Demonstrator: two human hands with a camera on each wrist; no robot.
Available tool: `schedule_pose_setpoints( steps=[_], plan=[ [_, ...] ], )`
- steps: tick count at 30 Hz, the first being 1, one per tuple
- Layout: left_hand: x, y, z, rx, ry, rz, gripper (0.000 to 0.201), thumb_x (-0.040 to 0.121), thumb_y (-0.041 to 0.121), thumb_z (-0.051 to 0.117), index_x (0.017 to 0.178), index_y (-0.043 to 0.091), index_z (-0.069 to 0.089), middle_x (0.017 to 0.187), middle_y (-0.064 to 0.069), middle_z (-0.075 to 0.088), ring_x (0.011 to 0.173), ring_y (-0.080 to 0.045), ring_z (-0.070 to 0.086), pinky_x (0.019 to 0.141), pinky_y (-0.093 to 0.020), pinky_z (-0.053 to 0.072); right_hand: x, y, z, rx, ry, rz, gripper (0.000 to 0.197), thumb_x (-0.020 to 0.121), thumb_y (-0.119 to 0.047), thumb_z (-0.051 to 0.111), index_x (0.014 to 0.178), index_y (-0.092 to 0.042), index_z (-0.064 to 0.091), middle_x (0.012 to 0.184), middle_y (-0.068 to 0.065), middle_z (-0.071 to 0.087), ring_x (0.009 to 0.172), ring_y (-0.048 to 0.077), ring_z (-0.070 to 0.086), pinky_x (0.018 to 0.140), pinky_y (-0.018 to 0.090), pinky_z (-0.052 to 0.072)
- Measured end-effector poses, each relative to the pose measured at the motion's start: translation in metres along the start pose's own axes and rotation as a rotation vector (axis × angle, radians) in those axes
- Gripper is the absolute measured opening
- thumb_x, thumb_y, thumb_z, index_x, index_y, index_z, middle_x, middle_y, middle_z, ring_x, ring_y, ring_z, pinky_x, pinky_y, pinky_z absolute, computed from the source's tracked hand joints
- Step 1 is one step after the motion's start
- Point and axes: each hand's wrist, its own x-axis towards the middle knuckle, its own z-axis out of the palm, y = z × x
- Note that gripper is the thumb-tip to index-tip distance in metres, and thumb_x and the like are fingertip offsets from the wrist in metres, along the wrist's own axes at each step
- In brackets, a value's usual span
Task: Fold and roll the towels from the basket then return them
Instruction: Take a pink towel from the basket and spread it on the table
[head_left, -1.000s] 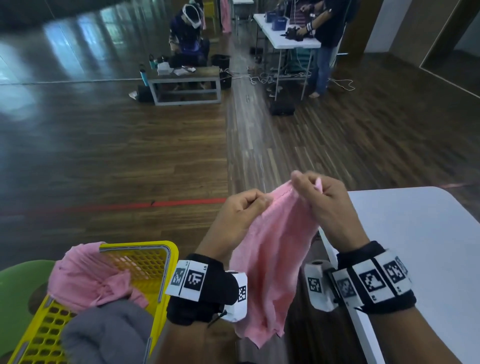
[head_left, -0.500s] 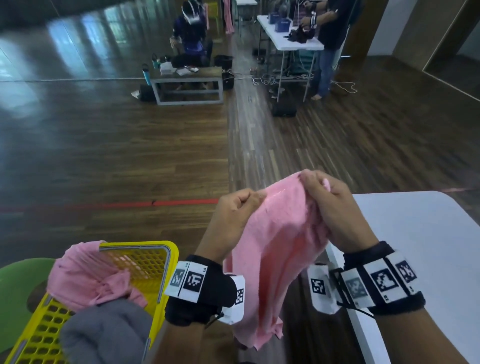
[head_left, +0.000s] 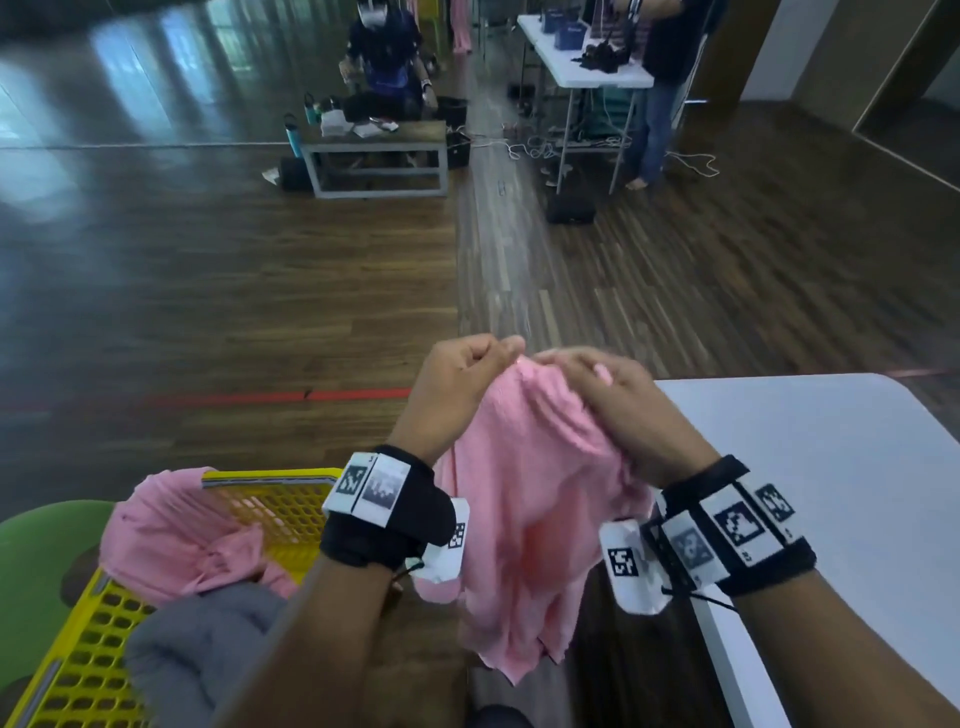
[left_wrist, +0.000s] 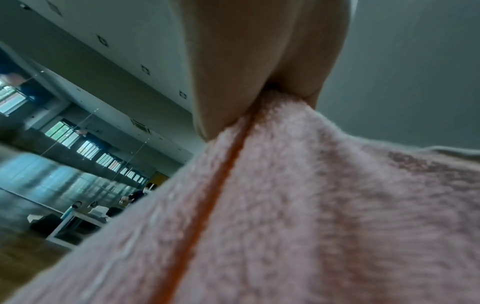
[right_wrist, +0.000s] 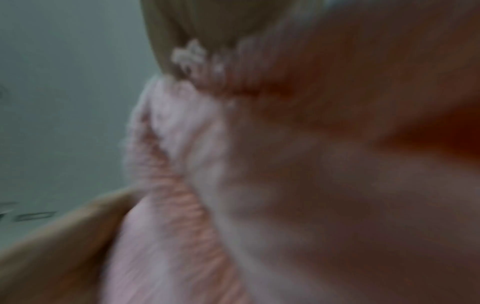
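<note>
A pink towel hangs in the air between my hands, just left of the white table. My left hand pinches its top edge, and my right hand grips the same edge right beside it, so the fingertips nearly meet. The cloth droops bunched below both wrists. The left wrist view shows the pink towel pinched between thumb and finger. In the blurred right wrist view the pink towel fills most of the picture. At lower left the yellow basket holds another pink towel and a grey towel.
A green chair carries the basket. Dark wooden floor with a red line lies ahead. Far back stand a low grey bench with bottles, a white folding table, cables, and two people.
My hands have come together along the towel's top edge, from apart to almost touching, and the cloth has bunched up between them. The view has tilted slightly down.
</note>
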Motion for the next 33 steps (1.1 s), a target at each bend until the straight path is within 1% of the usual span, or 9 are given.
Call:
schedule_pose_setpoints(
  steps=[3, 10, 11, 12, 13, 18, 22, 27, 33],
  plan=[
    [0.008, 0.009, -0.003, 0.02, -0.069, 0.012, 0.058, 0.091, 0.04, 0.062, 0.063, -0.009, 0.046, 0.058, -0.023, 0.042, 0.056, -0.021, 0.037, 0.056, -0.033, 0.032, -0.006, -0.005, 0.006, -0.001, -0.26, 0.052, 0.037, 0.092, -0.033, 0.062, 0.075, 0.0, 0.063, 0.066, 0.002, 0.06, 0.059, 0.012, 0.053, 0.057, 0.02, 0.043],
    [-0.005, 0.006, -0.009, -0.021, -0.077, 0.038, 0.059, 0.093, 0.042, 0.058, 0.065, -0.008, 0.041, 0.071, 0.001, 0.03, 0.06, -0.02, 0.029, 0.056, -0.034, 0.023, 0.009, -0.008, -0.02, 0.475, 0.003, 0.026, 0.032, 0.096, -0.019, 0.052, 0.114, 0.006, 0.059, 0.095, 0.019, 0.067, 0.083, 0.027, 0.064, 0.07, 0.029, 0.056],
    [-0.003, 0.008, -0.008, -0.019, -0.081, 0.039, 0.056, 0.094, 0.038, 0.058, 0.065, -0.008, 0.045, 0.058, -0.012, 0.044, 0.058, -0.016, 0.034, 0.056, -0.031, 0.028, 0.007, -0.008, -0.014, 0.418, -0.052, 0.039, 0.033, 0.096, -0.019, 0.052, 0.115, 0.007, 0.059, 0.099, 0.02, 0.068, 0.087, 0.028, 0.065, 0.074, 0.031, 0.057],
    [-0.002, 0.011, -0.007, -0.02, -0.095, 0.043, 0.052, 0.094, 0.035, 0.058, 0.065, -0.007, 0.048, 0.071, -0.027, 0.062, 0.058, -0.014, 0.039, 0.057, -0.028, 0.031, 0.005, -0.009, -0.006, 0.327, -0.121, 0.05, 0.034, 0.095, -0.022, 0.054, 0.114, 0.005, 0.061, 0.101, 0.019, 0.069, 0.089, 0.026, 0.067, 0.078, 0.032, 0.057],
    [0.0, 0.013, -0.006, -0.019, -0.105, 0.043, 0.051, 0.094, 0.033, 0.059, 0.064, -0.006, 0.049, 0.058, -0.013, 0.05, 0.058, -0.015, 0.039, 0.056, -0.027, 0.032, 0.002, -0.009, 0.001, 0.238, -0.173, 0.06, 0.036, 0.092, -0.027, 0.058, 0.109, 0.005, 0.063, 0.1, 0.019, 0.071, 0.088, 0.023, 0.068, 0.079, 0.032, 0.056],
    [0.001, 0.008, -0.005, 0.007, -0.131, 0.015, 0.066, 0.089, 0.049, 0.059, 0.07, -0.013, 0.05, 0.064, -0.008, 0.039, 0.061, -0.021, 0.03, 0.052, -0.045, 0.026, 0.007, -0.009, -0.004, 0.298, -0.016, 0.029, 0.029, 0.092, -0.022, 0.064, 0.091, 0.007, 0.064, 0.09, 0.027, 0.067, 0.079, 0.028, 0.065, 0.074, 0.037, 0.052],
    [-0.002, 0.0, -0.011, 0.03, -0.083, 0.022, 0.053, 0.093, 0.036, 0.06, 0.057, 0.005, 0.037, 0.061, -0.004, 0.028, 0.058, -0.018, 0.024, 0.052, -0.028, 0.022, 0.015, -0.008, -0.02, 0.381, 0.112, 0.049, 0.018, 0.094, -0.018, 0.06, 0.095, -0.002, 0.067, 0.084, 0.011, 0.071, 0.077, 0.023, 0.068, 0.069, 0.034, 0.056],
    [0.007, 0.011, -0.004, 0.037, -0.109, 0.053, 0.044, 0.092, 0.03, 0.063, 0.052, 0.019, 0.047, 0.051, 0.01, 0.039, 0.051, -0.005, 0.033, 0.052, -0.017, 0.029, 0.004, -0.004, 0.013, 0.136, -0.151, 0.087, 0.035, 0.086, -0.032, 0.072, 0.096, 0.0, 0.069, 0.094, 0.02, 0.072, 0.088, 0.033, 0.069, 0.083, 0.044, 0.054],
    [0.002, 0.004, -0.014, 0.045, -0.107, 0.006, 0.048, 0.093, 0.031, 0.061, 0.052, 0.02, 0.039, 0.055, 0.007, 0.03, 0.052, -0.007, 0.025, 0.048, -0.02, 0.022, 0.014, -0.004, -0.03, 0.431, 0.063, 0.063, 0.026, 0.086, -0.021, 0.068, 0.098, 0.001, 0.062, 0.087, 0.023, 0.065, 0.078, 0.031, 0.065, 0.075, 0.038, 0.053]
  ],
)
